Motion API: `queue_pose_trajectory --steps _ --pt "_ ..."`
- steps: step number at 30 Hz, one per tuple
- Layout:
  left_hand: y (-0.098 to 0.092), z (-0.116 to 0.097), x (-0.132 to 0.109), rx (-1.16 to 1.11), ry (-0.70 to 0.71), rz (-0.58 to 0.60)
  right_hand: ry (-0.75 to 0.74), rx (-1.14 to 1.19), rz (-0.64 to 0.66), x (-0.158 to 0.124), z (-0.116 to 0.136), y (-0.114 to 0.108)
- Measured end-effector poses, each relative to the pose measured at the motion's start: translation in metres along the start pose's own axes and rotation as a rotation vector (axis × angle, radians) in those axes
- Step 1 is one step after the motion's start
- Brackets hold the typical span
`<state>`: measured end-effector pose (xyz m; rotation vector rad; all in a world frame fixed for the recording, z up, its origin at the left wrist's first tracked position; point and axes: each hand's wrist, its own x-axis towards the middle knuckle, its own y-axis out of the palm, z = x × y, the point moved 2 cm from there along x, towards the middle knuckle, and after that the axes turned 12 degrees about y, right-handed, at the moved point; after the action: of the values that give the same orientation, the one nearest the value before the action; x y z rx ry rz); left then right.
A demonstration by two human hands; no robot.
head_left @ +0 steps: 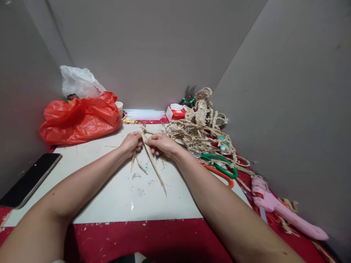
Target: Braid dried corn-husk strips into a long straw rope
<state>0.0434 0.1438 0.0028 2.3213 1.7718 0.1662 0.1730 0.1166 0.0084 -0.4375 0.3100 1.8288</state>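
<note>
Here, a bundle of pale straw strips (152, 162) sits just above the middle of the frame, over a white board (115, 197) on the red-covered table (164, 237). The left hand (132, 143) has its fingers curled shut on the strips' upper end. The right hand (162, 144) has its fingers closed on the same spot from the other side, and the two hands nearly touch. Loose ends fan down from the grip onto the board, the longest slanting toward the lower right.

The fingers hide how the strips cross inside the grip. Both forearms run off the bottom edge.

Right of centre lies a tangle of straw cord (199, 131), reaching almost to the right hand. Below it are green-handled scissors (219, 164) and orange-handled scissors (221, 175), their blades covered by the tangle and the right wrist. A pink glue gun (276, 210) lies at lower right.

At the back are clear glue sticks (144, 114) and a red and white box (175, 112), its print too small to read. A paper cup (119, 107) is half hidden by a red plastic bag (79, 118) at upper left. Behind that a white plastic bag (79, 82) shows red lettering that cannot be read. A dark phone (30, 179) lies at the left edge.
</note>
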Motion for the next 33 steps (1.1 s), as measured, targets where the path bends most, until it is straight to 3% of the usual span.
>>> queue_pose_trajectory --steps 4,13,25,33 --pt "0.0 0.0 -0.001 0.008 0.024 -0.024 0.017 0.04 -0.03 0.001 -0.001 0.004" --pt "0.001 -0.003 -0.002 -0.005 0.029 -0.059 0.024 0.037 0.037 0.0 0.001 0.005" --pt "0.0 0.006 0.001 0.093 0.057 -0.031 0.042 -0.006 0.052 -0.001 -0.004 0.006" --pt "0.0 0.008 -0.004 0.084 0.035 -0.057 -0.044 0.064 -0.003 0.0 -0.007 0.003"
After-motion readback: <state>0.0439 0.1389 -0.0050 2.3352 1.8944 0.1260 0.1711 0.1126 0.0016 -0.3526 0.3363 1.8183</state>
